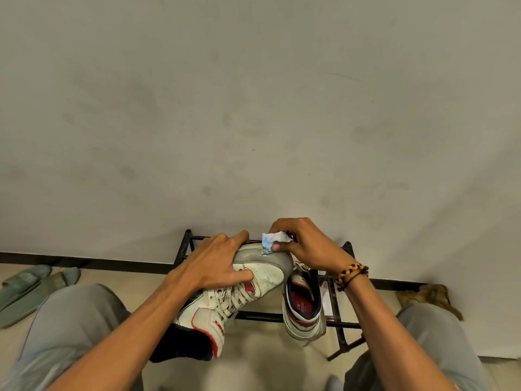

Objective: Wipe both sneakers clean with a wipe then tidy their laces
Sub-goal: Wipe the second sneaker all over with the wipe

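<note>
Your left hand grips the raised sneaker across its toe box, fingers spread and curled over the far side, thumb pressed on the perforated panel. Your right hand pinches a crumpled white-and-blue wipe between thumb and fingers and presses it on the toe rim at 12 o'clock of the shoe. The hands sit close together, both on the same sneaker, which points toe-away toward the wall.

The second sneaker rests at 3 o'clock of the first, just beside it, lying on the bars of a dark metal rack with its red-and-navy lining facing you. The rack stands against the wall; its near rail runs under both shoes. Your grey-trousered knees bound the work space at 8 and 4 o'clock, with bare pale floor between them.

The held sneaker is smooth off-white leather with red trim, flat woven laces criss-crossed, and a dark padded collar. A beaded bracelet circles your right wrist. Green slip-on sandals lie at 9 o'clock, well apart; a brown rag-like heap lies at 3 o'clock by the baseboard
</note>
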